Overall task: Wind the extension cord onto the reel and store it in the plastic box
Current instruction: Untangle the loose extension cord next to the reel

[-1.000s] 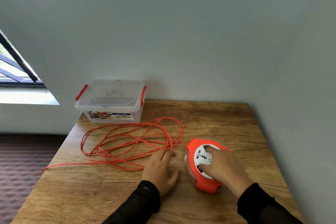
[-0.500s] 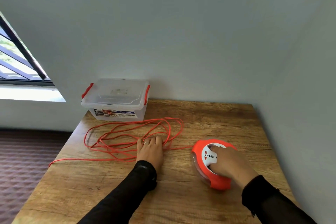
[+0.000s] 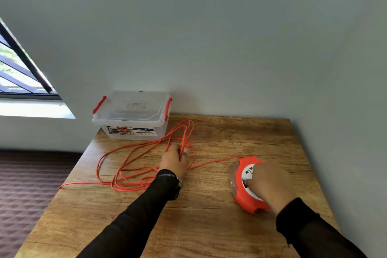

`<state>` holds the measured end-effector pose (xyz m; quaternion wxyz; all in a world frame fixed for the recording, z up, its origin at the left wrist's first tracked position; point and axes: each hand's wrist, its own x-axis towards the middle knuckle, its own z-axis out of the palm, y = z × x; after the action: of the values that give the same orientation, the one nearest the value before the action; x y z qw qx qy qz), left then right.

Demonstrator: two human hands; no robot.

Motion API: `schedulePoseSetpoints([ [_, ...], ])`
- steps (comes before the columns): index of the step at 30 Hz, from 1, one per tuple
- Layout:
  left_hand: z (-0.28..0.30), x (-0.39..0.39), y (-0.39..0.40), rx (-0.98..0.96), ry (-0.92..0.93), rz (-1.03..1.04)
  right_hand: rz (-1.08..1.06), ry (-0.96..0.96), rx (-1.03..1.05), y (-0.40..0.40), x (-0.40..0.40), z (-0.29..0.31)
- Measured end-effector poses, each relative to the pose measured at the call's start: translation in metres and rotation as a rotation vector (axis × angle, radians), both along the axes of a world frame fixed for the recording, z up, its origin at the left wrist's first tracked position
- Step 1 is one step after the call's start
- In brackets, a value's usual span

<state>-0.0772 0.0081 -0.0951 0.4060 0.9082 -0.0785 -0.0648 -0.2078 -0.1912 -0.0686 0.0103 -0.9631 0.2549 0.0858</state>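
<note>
Your extension cord lies in loose orange loops across the desk, mostly at ten o'clock from the reel, with one strand running from the pile to the reel's top edge and another trailing off the desk's left edge. Your left hand is clenched around a bunch of strands in the middle of the pile. Your right hand sits on the reel's white socket face, fingers curled into it, apparently at the winding grip.

To wind well, let go of the bunch and guide only the single strand that feeds the reel, keeping light tension while you turn; gripping several loops at once will likely drag in a tangle.

The plastic box stands at the far edge, at eleven o'clock from the reel, lid on and red latches down. Through the clear walls it looks empty, though I cannot be sure.
</note>
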Motion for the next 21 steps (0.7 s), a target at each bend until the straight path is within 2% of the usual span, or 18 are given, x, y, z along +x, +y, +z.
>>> schedulePoseSetpoints([
  [3, 0.004, -0.002, -0.005, -0.149, 0.081, 0.011, 0.152, -0.147, -0.017, 0.016, 0.014, 0.005],
  [5, 0.006, -0.005, -0.008, -0.217, 0.114, 0.014, 0.291, -0.188, 0.111, 0.031, 0.027, 0.001],
  [7, 0.009, -0.009, -0.01, -0.265, 0.141, 0.023, 0.405, -0.12, 0.256, 0.048, 0.04, -0.006],
  [10, 0.018, -0.01, -0.006, -0.332, 0.18, 0.005, 0.454, -0.065, 0.401, 0.074, 0.051, -0.013],
  [16, 0.045, -0.004, 0.021, -0.432, 0.302, -0.027, 0.595, -0.205, 0.469, 0.083, 0.067, -0.021],
  [21, 0.083, 0.009, 0.045, -0.604, 0.362, -0.016, 0.584, -0.405, 0.75, 0.063, 0.069, 0.001],
])
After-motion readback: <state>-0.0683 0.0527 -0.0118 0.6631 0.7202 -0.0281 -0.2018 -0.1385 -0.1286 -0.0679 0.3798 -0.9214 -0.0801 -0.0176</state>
